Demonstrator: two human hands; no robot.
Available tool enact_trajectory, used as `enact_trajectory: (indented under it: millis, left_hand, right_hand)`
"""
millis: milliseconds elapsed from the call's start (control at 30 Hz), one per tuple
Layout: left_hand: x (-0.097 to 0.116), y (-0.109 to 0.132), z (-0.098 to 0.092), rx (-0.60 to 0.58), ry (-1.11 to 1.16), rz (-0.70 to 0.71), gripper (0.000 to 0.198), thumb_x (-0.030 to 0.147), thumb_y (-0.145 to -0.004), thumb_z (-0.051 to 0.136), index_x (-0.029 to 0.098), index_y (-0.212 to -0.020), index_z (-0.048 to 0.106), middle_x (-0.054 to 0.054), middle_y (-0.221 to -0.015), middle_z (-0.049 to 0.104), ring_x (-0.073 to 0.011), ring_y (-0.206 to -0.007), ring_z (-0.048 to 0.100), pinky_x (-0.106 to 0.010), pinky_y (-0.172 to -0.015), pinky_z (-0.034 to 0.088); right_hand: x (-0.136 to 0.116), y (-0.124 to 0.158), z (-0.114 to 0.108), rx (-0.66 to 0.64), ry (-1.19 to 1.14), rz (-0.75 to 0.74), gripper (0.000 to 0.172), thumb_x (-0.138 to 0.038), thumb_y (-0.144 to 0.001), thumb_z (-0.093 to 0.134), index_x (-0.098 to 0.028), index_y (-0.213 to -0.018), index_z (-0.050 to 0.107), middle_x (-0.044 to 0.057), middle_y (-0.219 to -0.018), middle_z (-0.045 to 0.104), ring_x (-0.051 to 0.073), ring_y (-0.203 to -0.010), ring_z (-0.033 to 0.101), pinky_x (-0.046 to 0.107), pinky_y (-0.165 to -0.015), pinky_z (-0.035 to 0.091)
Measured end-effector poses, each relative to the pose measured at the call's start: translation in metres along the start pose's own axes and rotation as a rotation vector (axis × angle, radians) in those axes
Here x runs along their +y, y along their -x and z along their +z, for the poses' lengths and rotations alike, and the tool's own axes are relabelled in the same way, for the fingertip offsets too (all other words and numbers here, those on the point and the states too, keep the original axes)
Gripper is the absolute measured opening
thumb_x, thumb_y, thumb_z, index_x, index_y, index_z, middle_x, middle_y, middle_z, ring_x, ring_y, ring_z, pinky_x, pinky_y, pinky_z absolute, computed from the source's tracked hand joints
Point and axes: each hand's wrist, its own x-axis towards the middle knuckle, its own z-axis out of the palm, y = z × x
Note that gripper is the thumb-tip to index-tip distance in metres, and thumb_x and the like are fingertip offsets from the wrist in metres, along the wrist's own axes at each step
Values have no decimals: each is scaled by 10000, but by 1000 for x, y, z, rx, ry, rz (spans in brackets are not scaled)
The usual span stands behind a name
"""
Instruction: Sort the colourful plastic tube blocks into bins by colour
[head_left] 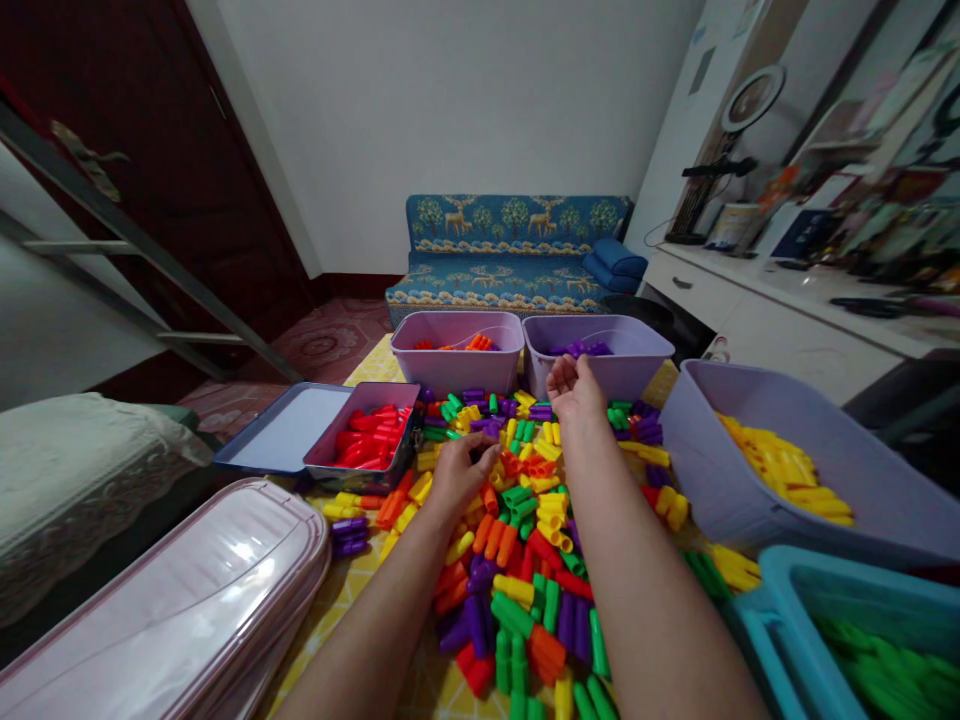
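Many coloured plastic pieces point(514, 612) in green, yellow, orange, red and purple lie heaped on a yellow-patterned table. Over the heap's left side is my left hand point(460, 472), fingers curled with thumb and fingertips close together; whether it pinches a piece is hidden. My right hand point(574, 392) is raised at the front wall of a lilac bin point(634, 372) with purple pieces inside, its palm turned up and fingers loosely bent, with nothing seen in it. A second lilac bin point(457, 372) holds orange pieces. Red pieces fill an open tin box point(363, 482) left of the heap.
At the right stand a large lilac bin point(705, 440) with yellow pieces and a turquoise bin point(787, 600) with green pieces. Stacked lids point(172, 600) lie at the left front. Behind the table is a blue patterned sofa point(502, 270); a white desk point(780, 300) is at the right.
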Motion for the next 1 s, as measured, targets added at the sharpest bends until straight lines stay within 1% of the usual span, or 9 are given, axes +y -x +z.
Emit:
enact_trajectory:
  millis: [133,267,333,433,500,600,733,833,1000]
  left_hand:
    - [2,0,-1,0,-14,-3,211,274,-809,550,142,-806,715,-18,-704,689,-127,-621,572,-204,-581,397]
    - [2,1,-1,-10,-22,-5,228,288,-815,541,138,-806,713,-16,-685,676,-124,-603,563,-205,-569,384]
    - [1,1,-1,-10,-21,-3,232,291,-815,538,138,-803,712,-15,-679,671,-123,-600,560,-205,-565,379]
    - [-2,0,1,1,-8,-5,232,298,-810,545,140,-807,714,-15,-672,667,-122,-592,555,-207,-561,377]
    - [-5,-1,2,18,-2,-5,251,331,-810,556,138,-821,715,-19,-677,668,-126,-598,557,-208,-555,374]
    - [-6,-2,3,25,-21,-4,344,420,-838,524,134,-823,714,-27,-675,664,-135,-611,565,-215,-547,366]
    - [-3,1,2,-92,-63,26,386,464,-855,490,156,-904,717,-45,-782,699,-167,-701,610,-234,-613,414]
    - [-4,3,1,-206,-18,39,384,426,-787,595,190,-1079,677,-58,-929,713,-209,-835,638,-268,-720,468]
    - [-10,1,1,-239,178,40,480,246,-717,657,156,-1186,603,-76,-1037,685,-201,-894,635,-301,-802,499]
  right_hand:
    - [-1,13,0,116,-82,56,124,-320,-844,562,-207,-791,568,-62,-565,629,60,-514,609,169,-544,495]
    - [7,36,-13,60,95,-33,157,-300,-744,612,-198,-863,621,-35,-654,668,82,-525,603,185,-502,461]
    - [12,45,-27,-21,347,-117,208,-344,-723,604,-186,-852,645,-2,-705,685,111,-567,615,199,-492,438]
    - [17,52,-54,-151,920,-278,226,-396,-724,588,-193,-764,677,38,-727,693,170,-663,634,246,-547,435]
    - [18,54,-72,-172,1296,-388,206,-404,-712,622,-211,-732,691,53,-734,694,195,-711,636,275,-598,431]
    - [20,56,-93,-186,1581,-411,252,-443,-681,678,-218,-792,699,56,-758,691,198,-710,633,287,-621,424]
    - [28,60,-98,-442,1452,-216,487,-454,-643,721,-211,-1059,654,38,-807,691,189,-702,636,283,-625,458]
    - [36,68,-87,-644,1241,-211,545,-274,-626,727,-235,-1157,613,37,-983,689,199,-855,640,305,-743,488]
    - [40,76,-71,-737,1146,-224,607,-120,-621,655,-232,-1212,569,36,-1103,656,204,-965,613,342,-862,475]
